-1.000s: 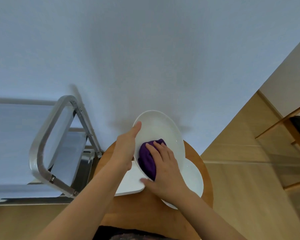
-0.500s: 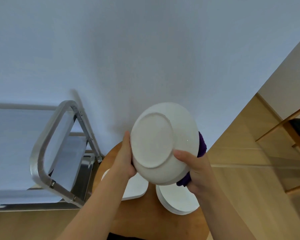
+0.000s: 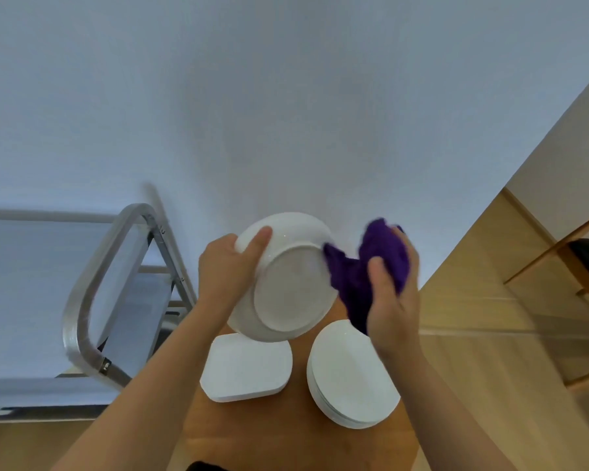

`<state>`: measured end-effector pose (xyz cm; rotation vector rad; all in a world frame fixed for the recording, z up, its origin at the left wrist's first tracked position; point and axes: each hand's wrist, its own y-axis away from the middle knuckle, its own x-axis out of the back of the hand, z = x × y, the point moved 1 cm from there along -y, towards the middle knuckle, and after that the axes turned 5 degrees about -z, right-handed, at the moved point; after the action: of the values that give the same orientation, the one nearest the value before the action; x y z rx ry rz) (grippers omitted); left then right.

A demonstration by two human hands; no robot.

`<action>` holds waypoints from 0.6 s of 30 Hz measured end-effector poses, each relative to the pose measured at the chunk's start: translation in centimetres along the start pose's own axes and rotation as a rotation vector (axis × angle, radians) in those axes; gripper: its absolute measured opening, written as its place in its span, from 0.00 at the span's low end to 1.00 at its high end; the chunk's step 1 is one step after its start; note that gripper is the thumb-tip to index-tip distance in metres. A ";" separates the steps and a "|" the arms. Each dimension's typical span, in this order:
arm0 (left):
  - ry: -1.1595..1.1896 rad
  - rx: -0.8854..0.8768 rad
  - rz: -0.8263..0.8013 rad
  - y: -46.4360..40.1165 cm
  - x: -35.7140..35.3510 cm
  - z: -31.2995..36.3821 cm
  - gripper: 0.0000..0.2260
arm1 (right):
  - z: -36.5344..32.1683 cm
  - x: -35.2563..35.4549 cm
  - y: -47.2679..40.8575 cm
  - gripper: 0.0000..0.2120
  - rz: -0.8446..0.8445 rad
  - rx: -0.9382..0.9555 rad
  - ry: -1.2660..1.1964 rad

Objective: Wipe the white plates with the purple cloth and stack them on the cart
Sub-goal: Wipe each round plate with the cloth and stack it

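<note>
Metal cart [image 3: 92, 294] stands at far left against a pale wall, its top shelf bare in what shows. Next, the left hand [image 3: 225, 270] grips a round white plate [image 3: 286, 283] by its left rim, thumb on the back, fingers hidden behind. Plate is held up tilted on edge, underside w/ foot ring facing the camera. Below on the wooden table [image 3: 286, 433]: a square white plate [image 3: 249, 367], then a stack of round plates [image 3: 351, 375]. At right, the right hand [image 3: 393, 300] is curled around the bunched purple cloth [image 3: 368, 273], whose tip prob. touches the plate's right edge (blurred).
</note>
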<state>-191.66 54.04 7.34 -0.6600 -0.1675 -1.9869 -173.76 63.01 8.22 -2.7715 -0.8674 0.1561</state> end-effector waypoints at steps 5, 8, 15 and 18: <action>-0.163 -0.191 -0.138 0.9 -0.3 1.8 0.24 | 0.0 -2.0 -1.0 0.43 -0.511 0.112 0.792; -0.225 -0.227 -0.186 1.3 0.1 1.6 0.24 | 0.5 -1.4 -1.4 0.47 -0.497 0.089 0.785; -0.182 -0.298 -0.209 1.5 1.2 2.3 0.28 | -0.2 1.1 -4.5 0.51 -0.644 0.183 0.748; 0.006 -0.280 -0.102 1.0 2.2 3.0 0.23 | -0.2 2.0 -4.5 0.48 -0.493 0.224 0.590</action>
<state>-190.40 52.97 10.85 -0.8369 0.0849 -2.1310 -174.56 67.69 9.45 -2.1233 -1.2175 -0.5768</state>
